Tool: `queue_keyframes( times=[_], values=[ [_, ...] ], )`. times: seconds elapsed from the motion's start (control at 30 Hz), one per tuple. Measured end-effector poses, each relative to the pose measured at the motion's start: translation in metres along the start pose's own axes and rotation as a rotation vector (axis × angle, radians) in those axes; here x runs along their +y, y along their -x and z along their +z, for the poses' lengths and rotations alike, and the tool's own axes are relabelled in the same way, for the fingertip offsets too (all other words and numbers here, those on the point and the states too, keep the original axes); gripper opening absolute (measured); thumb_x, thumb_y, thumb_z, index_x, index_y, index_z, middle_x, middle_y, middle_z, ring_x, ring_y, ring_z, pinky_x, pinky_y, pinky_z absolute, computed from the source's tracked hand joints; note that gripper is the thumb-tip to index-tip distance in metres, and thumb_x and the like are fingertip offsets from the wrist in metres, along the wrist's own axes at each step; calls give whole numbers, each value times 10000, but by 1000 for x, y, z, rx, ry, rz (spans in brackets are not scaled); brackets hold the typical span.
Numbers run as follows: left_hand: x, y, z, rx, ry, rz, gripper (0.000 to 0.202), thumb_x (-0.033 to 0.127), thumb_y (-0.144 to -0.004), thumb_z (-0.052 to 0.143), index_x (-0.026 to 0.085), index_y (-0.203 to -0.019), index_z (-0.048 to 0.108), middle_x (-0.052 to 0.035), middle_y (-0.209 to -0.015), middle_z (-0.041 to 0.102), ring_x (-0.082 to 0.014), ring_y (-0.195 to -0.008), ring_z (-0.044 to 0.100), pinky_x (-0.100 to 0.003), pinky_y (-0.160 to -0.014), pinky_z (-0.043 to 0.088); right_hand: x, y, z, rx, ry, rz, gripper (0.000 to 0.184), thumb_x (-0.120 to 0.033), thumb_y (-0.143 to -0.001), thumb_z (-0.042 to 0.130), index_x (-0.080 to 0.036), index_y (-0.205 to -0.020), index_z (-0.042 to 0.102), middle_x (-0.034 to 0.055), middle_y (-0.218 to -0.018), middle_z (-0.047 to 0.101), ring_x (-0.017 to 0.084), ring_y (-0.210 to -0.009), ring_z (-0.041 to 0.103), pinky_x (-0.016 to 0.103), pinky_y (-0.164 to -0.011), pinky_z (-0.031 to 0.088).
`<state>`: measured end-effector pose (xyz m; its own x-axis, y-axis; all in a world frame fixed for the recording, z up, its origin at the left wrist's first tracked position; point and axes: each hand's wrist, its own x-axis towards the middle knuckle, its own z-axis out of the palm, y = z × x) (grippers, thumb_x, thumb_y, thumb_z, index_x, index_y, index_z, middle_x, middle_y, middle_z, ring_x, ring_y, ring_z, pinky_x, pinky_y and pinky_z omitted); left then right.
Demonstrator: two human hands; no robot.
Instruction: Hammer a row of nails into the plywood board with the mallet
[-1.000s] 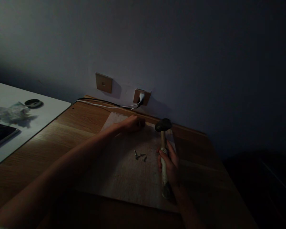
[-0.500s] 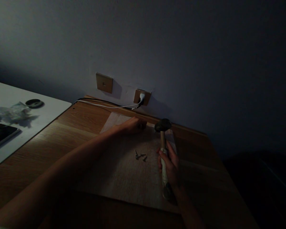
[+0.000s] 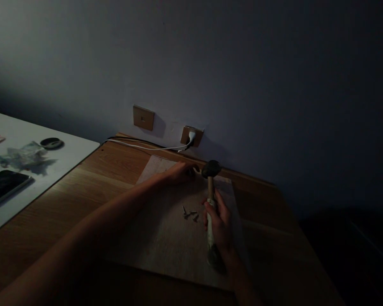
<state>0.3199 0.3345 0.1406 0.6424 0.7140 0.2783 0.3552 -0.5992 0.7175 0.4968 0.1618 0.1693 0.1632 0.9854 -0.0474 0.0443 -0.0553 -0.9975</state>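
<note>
My right hand [image 3: 221, 219] is closed around the handle of a hammer [image 3: 210, 187], whose dark rounded head points away from me, above the right part of a flat wooden board [image 3: 169, 250]. My left hand [image 3: 181, 173] is at the board's far edge, left of the hammer head. Its fingers are curled, and shadow hides what they hold, if anything. Between my hands and closer to me, several small metal screws [image 3: 190, 214] lie loose on the board.
The board rests on a wooden desk [image 3: 89, 182] against a wall. Behind it, a white plug with its cable sits in a wall socket [image 3: 192, 137], with a second wall plate [image 3: 143, 117] to the left. A phone [image 3: 6, 187], crumpled plastic bags [image 3: 25, 157] and a round dark object [image 3: 51, 143] lie on a white table.
The hammer in my right hand has shifted left, closer to my left hand. A finger of my left hand now reaches farther toward the hammer head. The view has tilted slightly.
</note>
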Motion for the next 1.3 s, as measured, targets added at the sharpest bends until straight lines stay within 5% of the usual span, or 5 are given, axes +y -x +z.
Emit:
queue_keyframes(
  times=[0.2, 0.43, 0.83, 1.1, 1.3],
  values=[
    [3, 1, -1, -10, 17, -22, 462, 79, -750, 651, 155, -1205, 637, -14, -924, 747, -135, -796, 690, -208, -727, 500, 8, 5, -3, -33, -12, -4, 658, -436, -868, 670, -266, -1480, 498, -5, -918, 640, 52, -435, 447, 184, -335, 377],
    [2, 0, 0, 4, -26, -5, 291, 112, -781, 662, 142, -1069, 689, -19, -884, 735, -142, -766, 672, -214, -690, 480, 6, 6, -2, -97, -67, 54, 680, -412, -875, 661, -273, -1514, 477, 30, -973, 668, 63, -455, 462, 191, -346, 373],
    [0, 0, -1, -17, 12, -35, 467, 76, -767, 649, 160, -1226, 641, -20, -930, 749, -141, -794, 688, -215, -710, 490, 8, 5, -3, -105, -99, 40, 712, -394, -890, 655, -279, -1553, 422, 29, -976, 665, 60, -454, 463, 188, -351, 380],
    [4, 1, -1, -6, 0, -34, 413, 82, -774, 638, 141, -1183, 656, -13, -914, 738, -127, -779, 672, -202, -711, 483, 4, 7, -3, -95, -89, 7, 631, -423, -898, 661, -270, -1486, 490, 32, -984, 672, 56, -449, 465, 184, -343, 380],
    [3, 0, -1, 20, -16, -48, 399, 111, -776, 664, 150, -1173, 660, -10, -883, 740, -141, -773, 679, -199, -679, 475, 0, 12, 1, -178, -34, 78, 565, -521, -927, 624, -220, -1400, 552, -68, -571, 509, 91, -397, 401, 177, -320, 366]
  ],
)
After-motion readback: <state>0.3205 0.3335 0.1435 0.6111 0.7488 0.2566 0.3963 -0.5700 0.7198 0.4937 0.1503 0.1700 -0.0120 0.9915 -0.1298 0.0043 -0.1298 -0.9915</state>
